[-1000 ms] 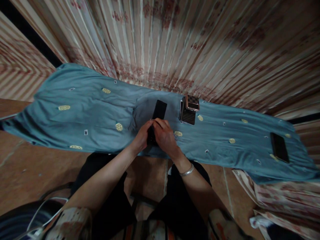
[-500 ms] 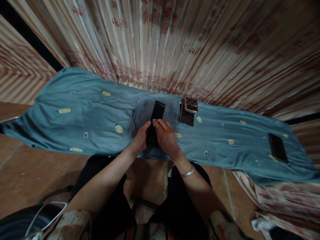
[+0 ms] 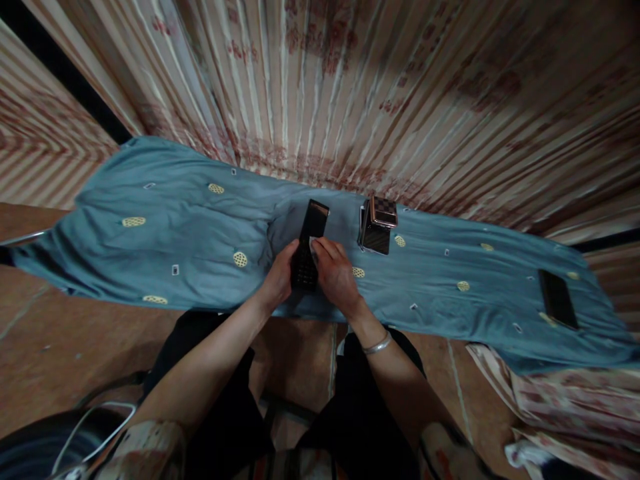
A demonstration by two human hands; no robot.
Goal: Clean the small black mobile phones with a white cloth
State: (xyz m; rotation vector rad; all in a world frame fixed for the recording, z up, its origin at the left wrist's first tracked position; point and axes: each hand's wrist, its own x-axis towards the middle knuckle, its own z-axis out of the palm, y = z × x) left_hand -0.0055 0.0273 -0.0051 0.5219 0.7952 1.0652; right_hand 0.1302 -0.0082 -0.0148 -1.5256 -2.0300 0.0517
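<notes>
An unfolded black flip phone [image 3: 316, 219], its screen half pointing away from me and its keypad half close to me, lies over the blue cloth. My left hand [image 3: 280, 273] grips the phone's left edge, thumb along the side. Pinched in the fingers of my right hand [image 3: 336, 270] is a small white piece [image 3: 313, 241], perhaps tissue or cloth, pressed on the phone near its hinge. The right fingers hide part of the phone's right side. On my right wrist sits a silver bangle [image 3: 378, 343].
Right of the phone, a small stack of phones [image 3: 377, 237] has a brown checkered one [image 3: 384, 211] on top. Another dark phone [image 3: 557, 299] lies far right. The blue patterned cloth [image 3: 200, 227] covers the narrow table. A pleated curtain [image 3: 320, 100] hangs behind.
My right hand has shifted slightly right and down, uncovering more of the keypad. The left hand keeps its hold on the phone. The whole view has moved slightly.
</notes>
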